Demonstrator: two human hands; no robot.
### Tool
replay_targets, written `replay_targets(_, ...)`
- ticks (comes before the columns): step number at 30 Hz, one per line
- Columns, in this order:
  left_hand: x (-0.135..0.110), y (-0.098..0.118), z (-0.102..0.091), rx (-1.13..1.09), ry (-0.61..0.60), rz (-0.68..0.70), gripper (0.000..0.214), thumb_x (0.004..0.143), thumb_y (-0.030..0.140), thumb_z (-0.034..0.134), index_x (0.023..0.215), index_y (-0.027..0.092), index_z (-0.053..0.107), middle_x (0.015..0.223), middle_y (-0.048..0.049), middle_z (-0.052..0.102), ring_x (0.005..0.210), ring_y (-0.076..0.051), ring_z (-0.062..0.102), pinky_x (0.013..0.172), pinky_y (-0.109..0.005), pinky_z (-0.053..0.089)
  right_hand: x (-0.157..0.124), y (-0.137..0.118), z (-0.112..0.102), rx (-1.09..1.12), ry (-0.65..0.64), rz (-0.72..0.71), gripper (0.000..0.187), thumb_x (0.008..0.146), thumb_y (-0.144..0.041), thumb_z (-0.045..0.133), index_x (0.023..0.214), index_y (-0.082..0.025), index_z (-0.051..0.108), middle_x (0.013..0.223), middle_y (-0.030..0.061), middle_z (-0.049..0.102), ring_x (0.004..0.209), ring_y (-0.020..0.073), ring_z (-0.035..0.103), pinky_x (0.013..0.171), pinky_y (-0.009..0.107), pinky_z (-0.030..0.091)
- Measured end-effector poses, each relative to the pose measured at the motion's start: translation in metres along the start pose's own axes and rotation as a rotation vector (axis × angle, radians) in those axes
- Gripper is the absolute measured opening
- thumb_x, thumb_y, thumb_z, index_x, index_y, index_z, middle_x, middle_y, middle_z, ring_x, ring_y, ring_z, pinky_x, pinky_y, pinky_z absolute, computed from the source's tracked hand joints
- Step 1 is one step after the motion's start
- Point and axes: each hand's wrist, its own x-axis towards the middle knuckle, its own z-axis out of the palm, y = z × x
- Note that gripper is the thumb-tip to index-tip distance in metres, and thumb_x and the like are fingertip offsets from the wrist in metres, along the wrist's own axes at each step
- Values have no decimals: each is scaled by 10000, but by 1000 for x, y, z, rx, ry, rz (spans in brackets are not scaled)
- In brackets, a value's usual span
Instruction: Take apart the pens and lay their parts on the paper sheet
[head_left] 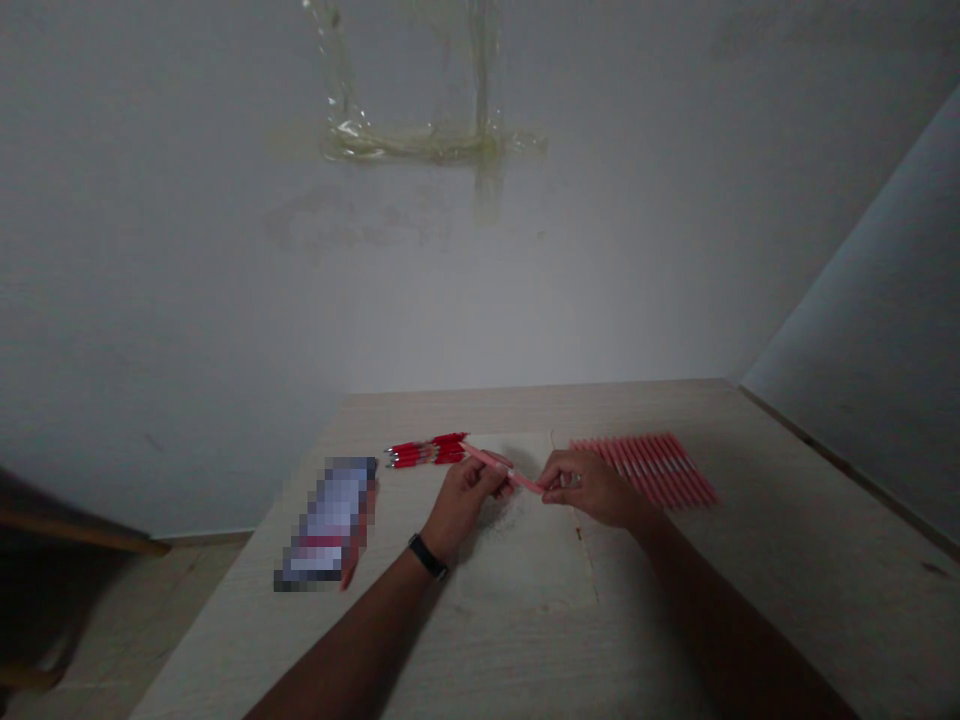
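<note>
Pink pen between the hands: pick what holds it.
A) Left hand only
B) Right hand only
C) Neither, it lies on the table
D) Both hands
D: the pink pen spans the gap between the left hand and the right hand, and the fingers of each close on it.
</note>
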Motion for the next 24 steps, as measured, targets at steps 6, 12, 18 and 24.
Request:
replay_targets(6, 0, 2, 0, 21, 16, 2, 316, 856, 434, 683, 906, 122, 681, 720, -37, 675, 657, -148, 597, 630, -254, 463, -1, 0, 3, 1, 4, 24, 130, 811, -279, 762, 907, -194, 737, 831, 12, 686, 761, 153, 595, 684, 252, 419)
replay_targets(12, 1, 0, 0, 8, -39, -21, 309, 861, 434, 675, 905, 129, 683, 726, -39, 677, 657, -145, 589, 625, -250, 459, -1, -4, 2, -8, -14, 18, 128, 793, -285, 770, 829, -174, 718, 793, 13, 670, 742, 154, 588, 656, 247, 413)
replay_targets(18, 2, -6, -3, 42, -33, -17, 274, 857, 394, 676, 901, 124, 692, 735, -38, 656, 653, -142, 568, 610, -249, 447, -2, -14, 4, 20, -76, 28, 268, 832, -305, 727, 1078, -204, 690, 987, 37, 692, 876, 176, 607, 768, 280, 454)
replay_targets(24, -1, -11, -1, 21, -158, -5, 268, 860, 393, 676, 919, 132, 688, 809, -40, 641, 664, -125, 523, 614, -245, 418, 1, -7, 21, 187, -30, 121, 250, 881, -409, 670, 1002, -191, 674, 809, 9, 639, 744, 149, 583, 648, 251, 440)
